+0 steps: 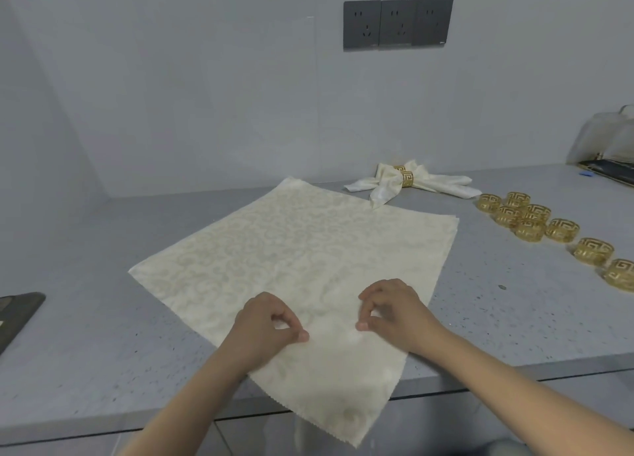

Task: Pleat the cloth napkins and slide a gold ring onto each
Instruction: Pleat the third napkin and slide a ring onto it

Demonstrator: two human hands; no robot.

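Note:
A cream patterned cloth napkin point(295, 249) lies spread flat on the grey counter point(103, 318), its near corner hanging over the front edge. My left hand point(264, 325) and my right hand point(391, 308) sit side by side on its near part, each pinching the cloth between thumb and curled fingers. Two pleated napkins point(387, 184) with gold rings on them lie at the back by the wall. Several loose gold rings point(528, 215) are scattered on the counter to the right.
A dark flat object point(17, 315) lies at the counter's left edge. A clear plastic bag and a dark tray point(607, 160) stand at the far right. Grey wall sockets point(398, 23) are mounted above.

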